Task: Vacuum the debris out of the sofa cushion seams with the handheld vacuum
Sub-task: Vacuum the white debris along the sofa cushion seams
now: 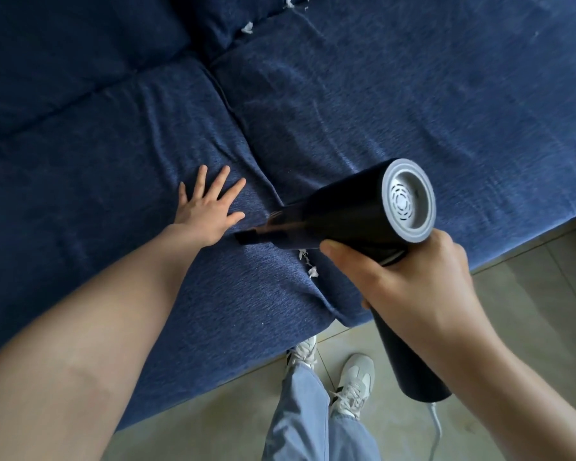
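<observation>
- Two seat cushions of a dark blue sofa point(379, 94) meet at a seam point(246, 141) that runs from the back cushions toward the front edge.
- Left hand point(207, 207): fingers straight and spread, palm pressed flat on the left seat cushion point(97, 194), just beside the seam; it holds nothing.
- Right hand point(409, 277): fingers and thumb curled round the handle of the handheld vacuum point(356, 211), grasping it above the right seat cushion point(413, 111).
- Handheld vacuum: black, cylindrical body with a grey vented rear cap point(408, 201) facing the camera; its narrow nozzle point(251, 235) points left and lies at the seam, close to the left thumb.
- Debris: white scraps point(308, 262) lie in the seam just nearer the front edge than the nozzle; further white scraps point(247, 27) sit at the far end of the seam near the back cushions.
- Below the sofa edge: tiled floor point(529, 294), pale trousers and white shoes point(353, 384), and a white cord point(437, 424) leaving the handle's base.
</observation>
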The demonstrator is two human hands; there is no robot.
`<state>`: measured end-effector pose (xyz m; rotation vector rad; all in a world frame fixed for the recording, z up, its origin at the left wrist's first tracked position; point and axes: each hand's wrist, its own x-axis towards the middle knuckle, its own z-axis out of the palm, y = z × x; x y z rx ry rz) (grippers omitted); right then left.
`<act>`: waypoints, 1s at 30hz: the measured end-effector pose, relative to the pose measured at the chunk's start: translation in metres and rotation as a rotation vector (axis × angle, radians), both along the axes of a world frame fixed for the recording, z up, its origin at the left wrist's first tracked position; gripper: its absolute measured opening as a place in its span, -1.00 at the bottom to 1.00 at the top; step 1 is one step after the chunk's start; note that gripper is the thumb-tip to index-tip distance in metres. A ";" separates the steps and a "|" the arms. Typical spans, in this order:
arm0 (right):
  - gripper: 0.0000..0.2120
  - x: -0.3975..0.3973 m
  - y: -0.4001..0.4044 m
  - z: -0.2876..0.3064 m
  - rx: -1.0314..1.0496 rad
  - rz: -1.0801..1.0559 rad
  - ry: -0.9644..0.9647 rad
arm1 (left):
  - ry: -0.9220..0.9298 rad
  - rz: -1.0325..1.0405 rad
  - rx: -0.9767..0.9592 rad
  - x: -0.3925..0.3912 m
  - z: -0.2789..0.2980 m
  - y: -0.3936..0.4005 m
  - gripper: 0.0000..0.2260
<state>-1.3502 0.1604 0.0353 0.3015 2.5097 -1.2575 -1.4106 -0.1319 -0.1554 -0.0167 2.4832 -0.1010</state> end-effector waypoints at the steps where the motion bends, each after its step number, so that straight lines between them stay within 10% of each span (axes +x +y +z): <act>1: -0.64 0.000 0.003 0.000 0.003 0.000 0.010 | 0.000 0.005 0.001 0.001 0.000 0.000 -0.43; 30: -0.68 0.015 0.046 0.014 0.086 -0.028 0.127 | -0.095 0.031 -0.029 0.047 -0.001 0.056 -0.48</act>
